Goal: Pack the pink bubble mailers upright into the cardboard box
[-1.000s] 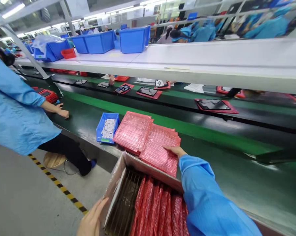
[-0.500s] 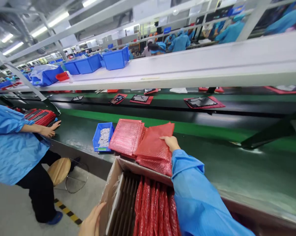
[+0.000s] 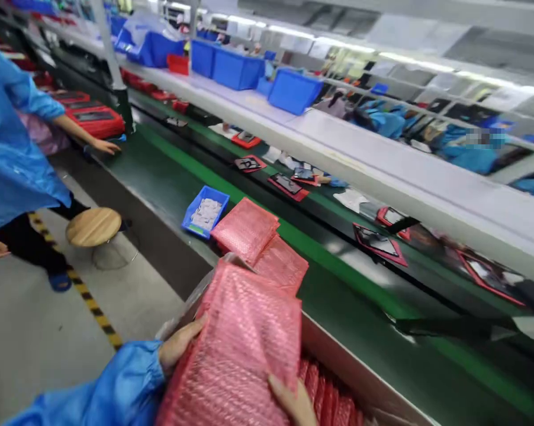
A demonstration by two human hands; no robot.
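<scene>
A stack of red bubble-wrap pouches (image 3: 249, 331) is held tilted over the open cardboard box (image 3: 351, 367). Its left edge is gripped by my left hand (image 3: 180, 346), fingers partly hidden behind it. My right hand (image 3: 293, 402) closes on the lower right side, fingers lying over the front pouch. Inside the box, more red pouches (image 3: 324, 393) stand packed on edge. Just beyond the box, two piles of red pouches, a left pile (image 3: 244, 228) and a right pile (image 3: 282, 263), rest on the green bench beside a blue bin (image 3: 206, 210) of small white packets.
A co-worker in a blue smock (image 3: 18, 130) stands at the left near a wooden stool (image 3: 93, 226). Red pouches with dark panels (image 3: 378, 242) lie along the conveyor. A white shelf (image 3: 338, 145) with blue bins (image 3: 296, 90) runs above it.
The view has turned left and tilted. My right hand has left the bench piles and my left hand the box edge. Both now grip a pouch stack over the box.
</scene>
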